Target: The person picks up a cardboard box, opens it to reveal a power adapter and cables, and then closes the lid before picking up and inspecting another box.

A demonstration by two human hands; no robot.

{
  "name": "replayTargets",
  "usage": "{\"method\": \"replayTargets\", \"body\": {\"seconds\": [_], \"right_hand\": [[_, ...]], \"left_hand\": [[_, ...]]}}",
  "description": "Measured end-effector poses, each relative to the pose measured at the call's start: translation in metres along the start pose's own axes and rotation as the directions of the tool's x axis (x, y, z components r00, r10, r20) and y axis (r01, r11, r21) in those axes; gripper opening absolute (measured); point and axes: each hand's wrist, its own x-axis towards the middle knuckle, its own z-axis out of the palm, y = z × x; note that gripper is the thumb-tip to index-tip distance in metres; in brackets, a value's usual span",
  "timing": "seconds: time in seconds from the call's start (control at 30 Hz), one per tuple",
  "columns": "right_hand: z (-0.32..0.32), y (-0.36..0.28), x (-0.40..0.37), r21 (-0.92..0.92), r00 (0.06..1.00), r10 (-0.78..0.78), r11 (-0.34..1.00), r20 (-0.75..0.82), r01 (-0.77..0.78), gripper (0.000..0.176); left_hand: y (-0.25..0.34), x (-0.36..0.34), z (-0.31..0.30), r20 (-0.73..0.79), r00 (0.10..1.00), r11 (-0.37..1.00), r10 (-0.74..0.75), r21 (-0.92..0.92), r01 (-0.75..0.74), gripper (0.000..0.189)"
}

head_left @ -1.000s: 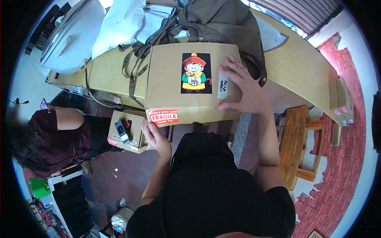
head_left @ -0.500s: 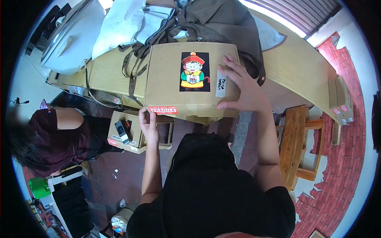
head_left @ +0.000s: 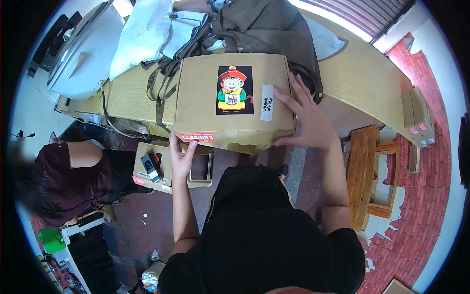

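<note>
- Steadying the box (head_left: 200, 105) at the bench (head_left: 364, 83) edge, the right hand (head_left: 309, 123) lay flat and spread on its right side.
- Left hand (head_left: 181, 158), fingers loose, touched its front-left corner.
- Shifting it likely needed both palms pressing evenly.

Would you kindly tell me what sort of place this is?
Probably a small packing or shipping workshop: a cardboard box with a fragile sticker lies on a long wooden counter, and more stickered boxes stand at the right.

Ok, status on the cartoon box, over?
Left hand open against near edge of brown cardboard box. Right hand flat on its top, right side. Olive cloth bag crowds the far edge.
</note>
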Motion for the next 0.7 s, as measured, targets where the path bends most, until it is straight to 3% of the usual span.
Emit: {"method": "replayTargets", "body": {"seconds": [0.07,0.13,0.17,0.23,0.33,0.43,0.5,0.57,0.6,0.67,0.7], "right_hand": [[0.004,0.001,-0.006,0.266,0.997,0.068,0.961,0.036,-0.075,0.111],[0.015,0.001,-0.009,0.285,0.996,0.088,0.955,0.012,-0.088,0.110],[0.018,0.001,-0.009,0.302,0.994,0.109,0.948,-0.012,-0.100,0.108],[0.020,-0.001,-0.008,0.327,0.993,0.112,0.940,-0.023,-0.098,0.105],[0.023,-0.003,-0.008,0.347,0.993,0.115,0.933,-0.040,-0.094,0.105],[0.030,-0.003,-0.017,0.371,0.986,0.146,0.922,-0.077,-0.108,0.109],[0.042,-0.005,-0.023,0.396,0.978,0.177,0.910,-0.111,-0.120,0.110],[0.061,-0.010,-0.038,0.686,0.885,0.292,0.726,-0.363,0.042,0.107],[0.070,-0.011,-0.048,0.685,0.883,0.295,0.727,-0.365,0.040,0.107],[0.086,-0.012,-0.071,0.896,0.820,0.470,0.431,-0.327,0.111,0.099],[0.092,-0.015,-0.082,0.894,0.816,0.473,0.433,-0.332,0.112,0.099]], "left_hand": [[-0.001,0.004,-0.001,0.037,0.999,0.999,-0.033,0.038,0.032,0.062],[-0.007,0.008,0.000,-0.030,1.000,1.000,0.003,-0.008,-0.004,0.044],[-0.009,0.010,0.001,-0.030,1.000,1.000,0.005,-0.009,-0.006,0.044],[-0.010,0.016,0.000,-0.054,0.998,0.998,0.021,0.061,-0.018,0.028],[-0.004,0.021,0.003,-0.093,0.996,0.997,0.005,0.078,0.002,0.020],[0.005,0.015,0.002,-0.077,0.996,0.986,0.050,0.162,-0.037,0.020],[0.011,0.002,0.000,-0.051,0.988,0.946,0.146,0.299,-0.125,0.033],[0.020,-0.014,0.006,-0.059,0.989,0.969,0.134,0.216,-0.118,0.043],[0.016,-0.025,0.011,-0.045,0.997,0.997,0.063,0.053,-0.060,0.051],[0.029,-0.040,0.028,0.000,0.993,0.993,0.119,0.018,-0.119,0.053],[0.035,-0.044,0.036,0.025,0.987,0.988,0.157,0.005,-0.157,0.050]]}}
